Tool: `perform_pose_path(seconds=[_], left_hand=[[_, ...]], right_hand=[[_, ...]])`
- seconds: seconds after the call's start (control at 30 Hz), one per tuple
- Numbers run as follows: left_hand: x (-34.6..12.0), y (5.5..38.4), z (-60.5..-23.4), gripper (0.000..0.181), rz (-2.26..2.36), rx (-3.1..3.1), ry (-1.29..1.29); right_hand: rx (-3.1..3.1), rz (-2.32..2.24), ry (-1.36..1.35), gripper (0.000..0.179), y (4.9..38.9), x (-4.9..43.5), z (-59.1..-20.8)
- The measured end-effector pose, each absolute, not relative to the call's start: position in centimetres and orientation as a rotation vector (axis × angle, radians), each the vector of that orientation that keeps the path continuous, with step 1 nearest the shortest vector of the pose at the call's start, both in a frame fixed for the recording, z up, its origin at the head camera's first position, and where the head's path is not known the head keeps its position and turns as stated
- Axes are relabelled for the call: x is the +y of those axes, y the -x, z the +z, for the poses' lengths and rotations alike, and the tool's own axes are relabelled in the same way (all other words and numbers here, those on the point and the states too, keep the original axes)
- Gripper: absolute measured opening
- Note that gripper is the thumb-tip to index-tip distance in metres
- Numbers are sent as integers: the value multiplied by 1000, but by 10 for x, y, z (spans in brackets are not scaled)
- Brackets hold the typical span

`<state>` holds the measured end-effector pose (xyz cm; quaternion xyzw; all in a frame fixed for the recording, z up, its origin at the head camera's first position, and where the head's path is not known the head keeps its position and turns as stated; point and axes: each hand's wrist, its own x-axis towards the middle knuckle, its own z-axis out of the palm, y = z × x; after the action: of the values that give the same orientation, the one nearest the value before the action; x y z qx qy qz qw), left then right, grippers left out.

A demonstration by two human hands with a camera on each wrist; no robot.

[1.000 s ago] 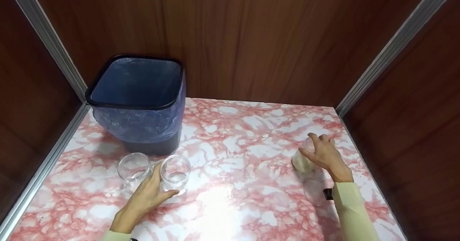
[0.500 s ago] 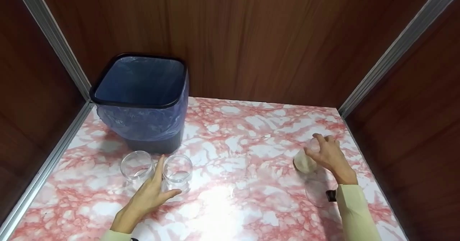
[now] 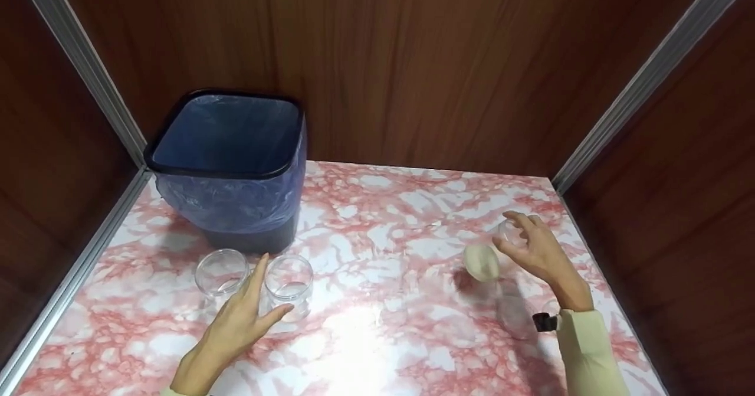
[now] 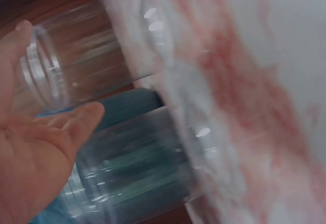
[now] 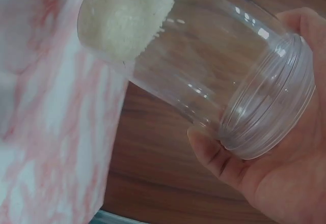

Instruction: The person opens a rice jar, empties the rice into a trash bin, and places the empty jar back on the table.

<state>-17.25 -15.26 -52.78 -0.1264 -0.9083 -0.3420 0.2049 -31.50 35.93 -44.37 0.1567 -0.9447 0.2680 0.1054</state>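
Fingers (image 5: 208,146) round clear, part-filled jar (image 5: 191,63)

Clear jar (image 5: 196,61) of pale grains (image 5: 130,18) in right grip (image 5: 285,178)

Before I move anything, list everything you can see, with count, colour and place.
Bin: 1, black, back left of the table
Bin liner: 1, blue, inside the bin and folded over its rim
Clear jars: 2, colourless, side by side in front of the bin
Tilted jar: 1, colourless, in the right hand
Grains: one heap, pale cream, at the tilted jar's base
Faint disc: 1, colourless, right of the table; lid or shadow, unclear
Table: 1, red-and-white marbled, under everything
Panels: 3, brown wood-grain, back and both sides
Uprights: 2, grey, back corners
Sleeves: 2, pale yellow, bottom edge
Left hand: 1, between the clear jars
Right hand: 1, gripping the tilted jar
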Motion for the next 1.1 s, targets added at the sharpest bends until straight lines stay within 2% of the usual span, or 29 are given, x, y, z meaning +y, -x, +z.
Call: perform_pose_path(seconds=[0.2, 0.4, 0.53, 0.73, 0.93, 1.1], left_hand=[[-145, 166, -511, 73, -809, -2410, 341], [-130, 169, -485, 40, -730, -2136, 401], [-113, 172, -468, 32, -758, -1996, 497], [-72, 175, -454, 42, -826, -1961, 705], [-38, 179, -452, 54, -980, -1990, 762], [-10, 182, -457, 79, -1072, -2154, 772]], right_hand=[[-2755, 859, -530, 54, 305, 347, -428], [-2745, 929, -608, 54, 290, 327, -409], [-2717, 967, -680, 54, 281, 312, -399], [-2642, 978, -799, 54, 268, 289, -389], [-2629, 958, -907, 55, 258, 260, -384], [-2643, 857, -946, 58, 248, 244, -382]])
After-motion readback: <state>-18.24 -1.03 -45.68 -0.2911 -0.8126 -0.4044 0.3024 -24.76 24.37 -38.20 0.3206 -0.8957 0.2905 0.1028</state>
